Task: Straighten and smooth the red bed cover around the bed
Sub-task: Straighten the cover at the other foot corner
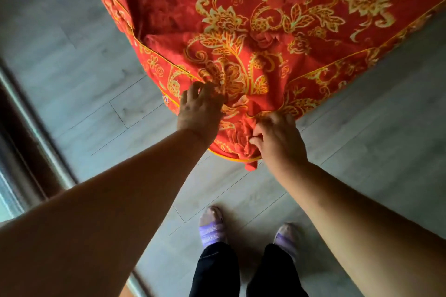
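Observation:
The red bed cover (277, 21), printed with gold flowers and edged with yellow piping, drapes over a bed corner that points toward me. Its fabric bunches into folds at that corner. My left hand (200, 109) grips the bunched cloth on the corner's left side, fingers curled into the folds. Just lower to the right, my right hand (277, 138) pinches the hanging corner of the cover near the yellow hem. A small red tip of cloth hangs below the hem between the hands.
Grey wood-plank floor (84, 84) surrounds the bed corner on both sides. My feet in purple slippers (212, 229) stand just in front of the corner. A dark frame with a metal rail (31, 132) runs along the left edge.

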`<act>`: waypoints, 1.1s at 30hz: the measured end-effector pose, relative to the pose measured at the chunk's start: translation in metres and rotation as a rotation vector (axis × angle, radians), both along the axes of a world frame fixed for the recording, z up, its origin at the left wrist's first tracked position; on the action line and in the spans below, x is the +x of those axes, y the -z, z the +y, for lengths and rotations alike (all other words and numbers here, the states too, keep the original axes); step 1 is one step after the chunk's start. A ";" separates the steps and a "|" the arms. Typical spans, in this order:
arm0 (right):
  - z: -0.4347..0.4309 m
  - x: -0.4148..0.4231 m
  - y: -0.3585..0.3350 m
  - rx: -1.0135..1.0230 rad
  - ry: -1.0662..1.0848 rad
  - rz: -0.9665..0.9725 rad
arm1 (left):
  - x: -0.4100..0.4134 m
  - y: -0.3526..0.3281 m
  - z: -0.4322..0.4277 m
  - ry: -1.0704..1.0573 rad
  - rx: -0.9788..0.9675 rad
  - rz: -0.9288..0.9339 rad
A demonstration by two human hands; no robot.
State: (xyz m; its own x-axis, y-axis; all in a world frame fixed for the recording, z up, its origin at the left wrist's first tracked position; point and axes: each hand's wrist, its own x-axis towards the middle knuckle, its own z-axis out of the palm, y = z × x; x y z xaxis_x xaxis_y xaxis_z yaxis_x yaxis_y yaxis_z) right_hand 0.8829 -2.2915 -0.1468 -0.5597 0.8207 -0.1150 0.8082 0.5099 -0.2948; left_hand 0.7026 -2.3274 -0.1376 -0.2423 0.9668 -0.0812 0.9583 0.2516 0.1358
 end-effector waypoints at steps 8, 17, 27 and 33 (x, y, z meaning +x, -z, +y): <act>-0.045 0.032 -0.006 -0.075 -0.247 0.024 | -0.023 0.009 -0.058 0.162 0.004 0.141; -0.024 0.016 -0.018 -0.088 -0.071 0.094 | -0.027 0.006 -0.063 -0.037 0.019 -0.080; -0.009 0.007 -0.006 0.038 -0.238 0.061 | -0.034 0.007 -0.027 0.095 -0.032 0.102; -0.007 0.015 -0.009 -0.013 -0.307 0.136 | -0.051 0.010 -0.040 -0.256 -0.220 0.029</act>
State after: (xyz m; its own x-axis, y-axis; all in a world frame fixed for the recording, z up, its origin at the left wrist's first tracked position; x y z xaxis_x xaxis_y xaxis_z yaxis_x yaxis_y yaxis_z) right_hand 0.8981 -2.2985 -0.1381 -0.7918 0.6100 -0.0315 0.5699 0.7193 -0.3973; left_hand 0.6515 -2.3678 -0.1477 -0.4798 0.8346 -0.2705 0.8631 0.5044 0.0253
